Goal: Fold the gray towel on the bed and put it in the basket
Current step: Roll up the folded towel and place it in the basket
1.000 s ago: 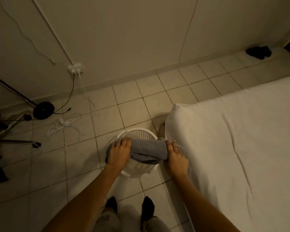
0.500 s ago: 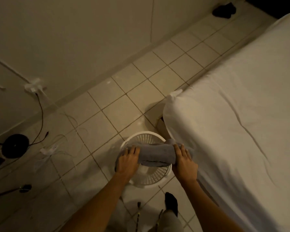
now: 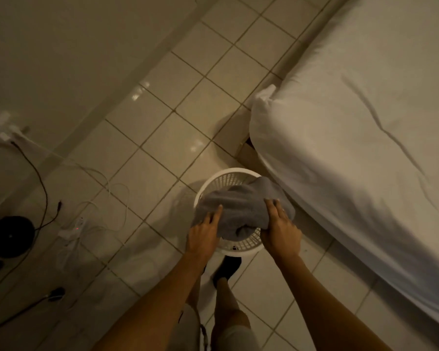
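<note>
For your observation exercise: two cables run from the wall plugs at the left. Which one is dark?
The dark cable curves down toward the round black base. The white cable loops across the tiles toward the basket instead.

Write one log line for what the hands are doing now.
step: basketing | gray towel over basket | left hand, right hand hold it

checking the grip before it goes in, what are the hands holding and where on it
Both hold the gray towel over the basket: the left hand grips its left end, the right hand its right end.
</note>
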